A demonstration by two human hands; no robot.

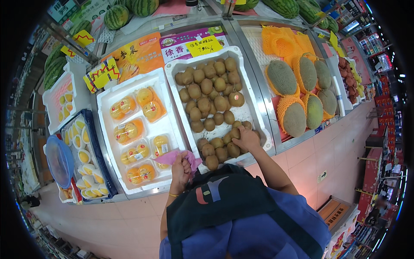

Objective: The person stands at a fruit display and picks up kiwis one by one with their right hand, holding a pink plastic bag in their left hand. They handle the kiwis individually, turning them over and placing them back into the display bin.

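Observation:
A white foam crate (255, 106) of brown kiwifruit (207, 85) lies before me, with fruit clustered at the far end and along the near edge. My right hand (248, 140) reaches into its near right part, thumb and forefinger around a kiwifruit (235, 132); its other fingers are partly hidden. Crumpled in my left hand (181, 166) is a pink cloth (171, 157), held over the near rims where the kiwifruit crate meets the foam crate (173, 129) to its left. That left crate carries clear packs of yellow fruit (127, 131).
Netted melons (282, 77) fill the bay to the right, with orange foam nets (284, 42) behind them. Left stand a dark blue crate (108, 174) of sleeved yellow fruit and a blue plastic basin (59, 162). Watermelons (116, 17) and price cards (205, 46) are at the back.

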